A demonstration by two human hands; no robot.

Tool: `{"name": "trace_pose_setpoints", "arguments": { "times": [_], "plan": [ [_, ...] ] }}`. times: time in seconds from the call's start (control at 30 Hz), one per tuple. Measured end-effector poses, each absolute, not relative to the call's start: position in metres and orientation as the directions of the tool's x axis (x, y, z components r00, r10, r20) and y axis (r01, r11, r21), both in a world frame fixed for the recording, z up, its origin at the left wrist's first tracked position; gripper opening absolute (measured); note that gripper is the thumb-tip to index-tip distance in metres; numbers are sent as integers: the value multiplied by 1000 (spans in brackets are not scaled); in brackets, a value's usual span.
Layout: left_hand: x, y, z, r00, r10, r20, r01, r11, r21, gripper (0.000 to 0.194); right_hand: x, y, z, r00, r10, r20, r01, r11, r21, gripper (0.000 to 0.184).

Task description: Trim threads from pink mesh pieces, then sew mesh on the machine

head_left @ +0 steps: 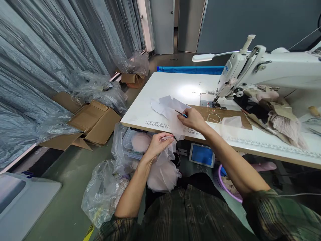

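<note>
My left hand (160, 143) is closed at the table's front edge, pinching sheer pale pink fabric (168, 152) that hangs down over my lap. My right hand (192, 118) rests over the tabletop, closed around a slim, dark, pointed tool with a blue part (181, 114); its exact kind is unclear. The tool points to the left, above more of the sheer fabric, which lies across the edge between my hands. Beyond it, several white paper-like pieces (165, 103) lie overlapped on the table. A rounded bundle of sheer fabric (163, 177) sits on my lap.
A white sewing machine (276, 68) stands on the right of the white table (170, 82), with brown card (225, 115) before it and heaped fabric (278, 113) beneath its arm. Cardboard boxes (96, 120) and plastic bags (102, 190) lie left. A purple basket (220, 182) sits below.
</note>
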State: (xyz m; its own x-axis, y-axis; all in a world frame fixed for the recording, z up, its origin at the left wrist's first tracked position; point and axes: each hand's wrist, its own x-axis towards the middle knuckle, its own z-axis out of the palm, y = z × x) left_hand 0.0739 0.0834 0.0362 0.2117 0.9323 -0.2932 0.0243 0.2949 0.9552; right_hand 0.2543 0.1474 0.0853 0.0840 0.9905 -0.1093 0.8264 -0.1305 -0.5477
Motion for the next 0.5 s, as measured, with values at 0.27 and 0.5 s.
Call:
{"name": "trace_pose_setpoints", "arguments": {
  "times": [0.27,0.5],
  "plan": [
    [83,92,42,187,947,-261,-142,289,947,39,217,173,118,-398,905,-151,25,-154,-988,27],
    [79,71,26,172,870,-463,-313,494,812,45,222,180,75,-254,954,-157,568,15,-823,18]
  ]
}}
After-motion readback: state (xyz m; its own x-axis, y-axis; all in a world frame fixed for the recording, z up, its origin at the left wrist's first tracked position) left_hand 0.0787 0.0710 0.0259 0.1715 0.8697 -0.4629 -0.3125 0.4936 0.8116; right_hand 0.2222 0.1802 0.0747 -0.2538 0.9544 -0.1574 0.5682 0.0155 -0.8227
